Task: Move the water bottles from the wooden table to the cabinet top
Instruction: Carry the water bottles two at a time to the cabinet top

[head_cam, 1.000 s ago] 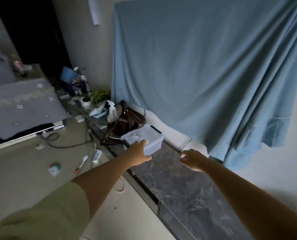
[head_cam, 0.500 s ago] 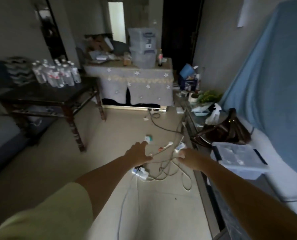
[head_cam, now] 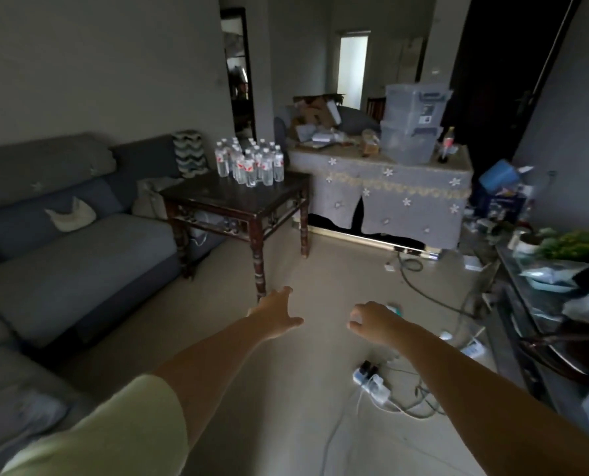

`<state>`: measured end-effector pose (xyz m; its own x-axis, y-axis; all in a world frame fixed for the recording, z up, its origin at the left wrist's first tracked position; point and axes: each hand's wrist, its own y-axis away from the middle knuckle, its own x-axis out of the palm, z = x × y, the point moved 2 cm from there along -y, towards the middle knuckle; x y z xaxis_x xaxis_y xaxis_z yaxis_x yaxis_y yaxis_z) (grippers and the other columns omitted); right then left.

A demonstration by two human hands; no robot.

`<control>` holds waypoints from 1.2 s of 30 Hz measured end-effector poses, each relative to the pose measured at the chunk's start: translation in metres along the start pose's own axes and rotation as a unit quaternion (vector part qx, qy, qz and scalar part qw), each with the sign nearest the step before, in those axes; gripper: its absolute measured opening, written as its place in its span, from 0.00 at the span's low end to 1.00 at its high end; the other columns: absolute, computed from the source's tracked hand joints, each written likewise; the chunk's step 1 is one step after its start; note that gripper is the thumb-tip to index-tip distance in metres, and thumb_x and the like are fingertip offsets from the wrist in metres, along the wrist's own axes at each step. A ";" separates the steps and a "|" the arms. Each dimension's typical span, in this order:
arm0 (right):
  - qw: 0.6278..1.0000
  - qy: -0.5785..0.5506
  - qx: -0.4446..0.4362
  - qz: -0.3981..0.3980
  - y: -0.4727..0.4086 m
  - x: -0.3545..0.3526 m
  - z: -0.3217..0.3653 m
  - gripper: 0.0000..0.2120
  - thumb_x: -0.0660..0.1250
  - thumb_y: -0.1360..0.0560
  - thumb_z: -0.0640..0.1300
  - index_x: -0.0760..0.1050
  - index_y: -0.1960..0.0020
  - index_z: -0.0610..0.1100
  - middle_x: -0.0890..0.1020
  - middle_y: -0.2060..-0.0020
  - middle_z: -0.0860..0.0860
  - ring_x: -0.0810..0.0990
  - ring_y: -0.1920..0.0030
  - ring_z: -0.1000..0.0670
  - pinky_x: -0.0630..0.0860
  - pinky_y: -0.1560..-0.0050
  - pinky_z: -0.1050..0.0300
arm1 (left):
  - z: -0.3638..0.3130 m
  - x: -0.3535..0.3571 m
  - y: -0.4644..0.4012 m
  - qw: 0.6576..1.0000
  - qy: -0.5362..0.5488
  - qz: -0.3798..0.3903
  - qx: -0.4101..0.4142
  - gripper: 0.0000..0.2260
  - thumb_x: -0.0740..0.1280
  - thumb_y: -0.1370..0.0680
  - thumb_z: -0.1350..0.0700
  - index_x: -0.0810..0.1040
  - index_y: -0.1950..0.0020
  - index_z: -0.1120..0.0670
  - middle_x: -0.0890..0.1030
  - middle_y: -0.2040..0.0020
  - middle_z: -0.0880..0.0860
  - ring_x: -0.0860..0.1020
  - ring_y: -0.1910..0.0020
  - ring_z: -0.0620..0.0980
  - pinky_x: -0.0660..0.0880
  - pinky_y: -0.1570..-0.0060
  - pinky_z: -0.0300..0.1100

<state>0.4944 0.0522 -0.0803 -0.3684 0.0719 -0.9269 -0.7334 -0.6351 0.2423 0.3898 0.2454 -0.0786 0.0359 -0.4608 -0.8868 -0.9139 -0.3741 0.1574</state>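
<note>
Several clear water bottles [head_cam: 250, 163] with red-and-white labels stand clustered at the back of a dark wooden table [head_cam: 238, 201] across the room. The dark marble-topped cabinet [head_cam: 512, 269] runs along the right edge, cluttered on top. My left hand [head_cam: 275, 312] reaches forward with fingers spread and holds nothing, hanging over the floor in front of the table. My right hand [head_cam: 372, 321] hangs beside it with fingers loosely curled, also holding nothing. Both hands are well short of the bottles.
A grey sofa [head_cam: 63, 242] fills the left side. A cloth-covered table [head_cam: 385, 190] with stacked plastic bins [head_cam: 413, 121] stands at the back. A power strip [head_cam: 372, 381] and loose cables [head_cam: 420, 280] lie on the floor at right. A plant [head_cam: 574, 247] and bags sit on the cabinet.
The view has swung left, from the cabinet and blue curtain to the room with the sofa and bottle table. Both hands stay stretched out in front, holding nothing.
</note>
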 end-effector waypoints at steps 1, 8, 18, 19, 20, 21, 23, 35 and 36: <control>1.000 0.004 -0.002 -0.003 -0.011 -0.002 0.012 0.21 0.59 0.19 0.50 0.70 0.30 0.41 0.75 0.34 0.43 0.74 0.34 0.44 0.70 0.37 0.54 | 0.010 -0.010 -0.005 1.000 0.003 -0.005 0.001 0.33 0.70 0.27 0.46 0.61 0.27 0.53 0.70 0.34 0.59 0.72 0.37 0.59 0.72 0.39 0.53; 0.998 0.026 -0.043 0.023 -0.078 0.008 0.112 0.22 0.59 0.19 0.50 0.70 0.31 0.37 0.75 0.35 0.39 0.74 0.35 0.42 0.71 0.35 0.50 | 0.098 -0.051 -0.021 0.999 -0.003 -0.020 -0.035 0.37 0.69 0.26 0.45 0.53 0.23 0.49 0.67 0.32 0.58 0.68 0.33 0.59 0.70 0.37 0.53; 0.993 0.046 -0.097 0.045 -0.183 0.014 0.173 0.21 0.59 0.19 0.51 0.73 0.34 0.37 0.77 0.38 0.39 0.76 0.38 0.40 0.73 0.37 0.48 | 0.176 -0.085 -0.077 0.994 0.023 -0.044 -0.095 0.37 0.70 0.26 0.47 0.54 0.24 0.50 0.66 0.28 0.57 0.68 0.31 0.57 0.70 0.37 0.53; 0.993 0.048 -0.100 0.045 -0.199 0.012 0.173 0.21 0.60 0.19 0.51 0.73 0.34 0.37 0.77 0.38 0.39 0.76 0.38 0.40 0.73 0.37 0.48 | 0.179 -0.090 -0.091 0.994 0.019 -0.047 -0.097 0.37 0.70 0.26 0.47 0.54 0.24 0.50 0.65 0.28 0.57 0.68 0.31 0.57 0.70 0.37 0.53; 0.992 0.048 -0.105 0.045 -0.219 0.009 0.174 0.21 0.60 0.19 0.51 0.73 0.35 0.37 0.77 0.38 0.39 0.76 0.38 0.41 0.73 0.38 0.49 | 0.183 -0.095 -0.108 0.994 0.018 -0.051 -0.099 0.37 0.70 0.26 0.46 0.54 0.23 0.50 0.65 0.28 0.57 0.68 0.31 0.57 0.70 0.37 0.53; 0.992 0.045 -0.109 0.045 -0.235 0.005 0.175 0.20 0.60 0.19 0.50 0.74 0.34 0.38 0.78 0.38 0.40 0.76 0.37 0.41 0.73 0.38 0.49 | 0.186 -0.099 -0.124 0.993 0.018 -0.054 -0.100 0.37 0.70 0.26 0.46 0.54 0.23 0.50 0.65 0.27 0.57 0.67 0.31 0.57 0.70 0.36 0.53; 0.991 0.041 -0.119 0.044 -0.271 -0.005 0.176 0.20 0.60 0.19 0.50 0.73 0.34 0.38 0.78 0.38 0.40 0.76 0.37 0.42 0.72 0.37 0.50 | 0.190 -0.109 -0.158 0.993 0.016 -0.057 -0.104 0.37 0.70 0.26 0.46 0.54 0.23 0.51 0.64 0.26 0.57 0.66 0.30 0.58 0.69 0.35 0.53; 0.985 0.090 -0.123 0.079 -0.459 -0.047 0.167 0.21 0.58 0.18 0.51 0.72 0.33 0.37 0.77 0.36 0.41 0.74 0.35 0.42 0.70 0.36 0.52 | 0.219 -0.134 -0.317 0.990 0.028 -0.050 -0.128 0.36 0.69 0.25 0.45 0.55 0.23 0.51 0.62 0.25 0.55 0.64 0.28 0.56 0.66 0.33 0.50; 0.985 0.086 -0.129 0.082 -0.471 -0.044 0.171 0.21 0.58 0.19 0.51 0.72 0.33 0.38 0.77 0.36 0.41 0.74 0.34 0.42 0.70 0.36 0.52 | 0.227 -0.136 -0.326 0.989 0.029 -0.049 -0.134 0.36 0.69 0.25 0.45 0.55 0.23 0.51 0.63 0.25 0.55 0.64 0.28 0.56 0.66 0.32 0.50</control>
<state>0.7578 0.4797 -0.1043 -0.3516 -0.1646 -0.9216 -0.4952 -0.8027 0.3323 0.5910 0.6123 -0.1077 0.1496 -0.4541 -0.8783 -0.7649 -0.6160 0.1882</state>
